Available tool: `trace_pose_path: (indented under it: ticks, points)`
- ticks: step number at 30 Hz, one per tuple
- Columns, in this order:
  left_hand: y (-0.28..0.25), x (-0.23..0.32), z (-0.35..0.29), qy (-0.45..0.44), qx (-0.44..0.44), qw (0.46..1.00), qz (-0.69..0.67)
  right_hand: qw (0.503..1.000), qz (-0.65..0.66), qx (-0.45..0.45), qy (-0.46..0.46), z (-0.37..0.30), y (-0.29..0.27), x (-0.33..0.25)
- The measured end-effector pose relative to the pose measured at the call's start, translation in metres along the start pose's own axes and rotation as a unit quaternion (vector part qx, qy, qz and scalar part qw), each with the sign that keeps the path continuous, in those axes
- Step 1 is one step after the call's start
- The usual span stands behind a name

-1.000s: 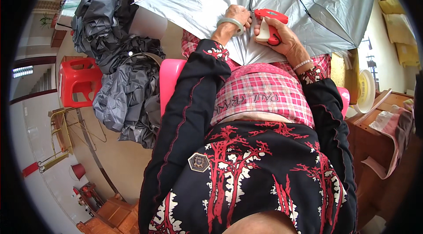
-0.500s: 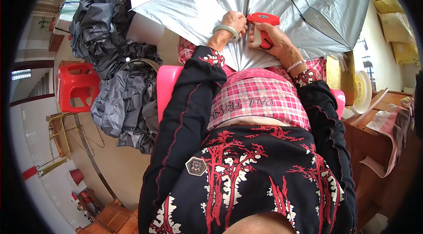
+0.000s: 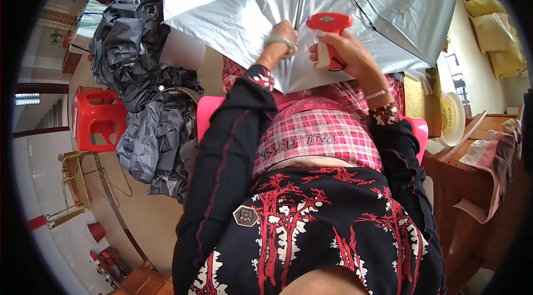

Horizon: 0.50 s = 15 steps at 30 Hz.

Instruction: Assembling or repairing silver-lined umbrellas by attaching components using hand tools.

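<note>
The right hand (image 3: 347, 53), just right of the upper centre of the frame, was closed around a red tagging gun (image 3: 328, 31), its fingers wrapped on the grip while the gun's flat red head stood above the knuckles and against the umbrella cloth. A thin beaded bracelet (image 3: 376, 94) circled that wrist. Just left of it, the left hand (image 3: 284, 36) was pressed into the silver lining of the open umbrella (image 3: 233, 6), its fingers bunched on a fold of the fabric near a dark rib; whether they pinched the cloth or only pushed on it could not be told. A pale bangle (image 3: 281, 43) sat at that wrist. The two hands were near each other but apart, with a rib of the umbrella between them.

The umbrella filled the upper middle and upper right of the frame, its silver underside turned toward the camera, its lower edge lying across a pink checked cloth (image 3: 316, 139) on the lap. Both black sleeves ran down to the lower edge. Behind the lap showed a pink plastic seat (image 3: 208, 114). At the left of the frame lay a heap of grey folded umbrellas (image 3: 150, 128), with a red plastic stool (image 3: 97, 120) beside it. At the right edge stood a wooden bench (image 3: 472, 173) and a round white lid (image 3: 454, 119).
</note>
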<state>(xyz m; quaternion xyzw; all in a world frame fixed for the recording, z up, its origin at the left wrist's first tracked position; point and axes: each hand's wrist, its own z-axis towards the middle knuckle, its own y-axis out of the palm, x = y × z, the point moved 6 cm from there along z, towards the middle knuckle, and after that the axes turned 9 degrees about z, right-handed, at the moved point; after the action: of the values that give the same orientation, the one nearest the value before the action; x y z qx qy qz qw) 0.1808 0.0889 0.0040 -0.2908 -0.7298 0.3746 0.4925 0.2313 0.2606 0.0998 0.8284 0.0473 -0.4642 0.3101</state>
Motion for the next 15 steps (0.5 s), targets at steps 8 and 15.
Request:
trace_pose_path:
  ticks: [8,15]
  points:
    - [-0.141,-0.026,0.014,0.089,0.013,0.923,0.375,0.869,-0.476,0.118,-0.063,-0.039,-0.010,-0.080]
    - [-0.105,0.018,-0.004,0.080,0.071,0.946,0.305,0.989,-0.102,0.085,-0.063,-0.012,-0.035,-0.034]
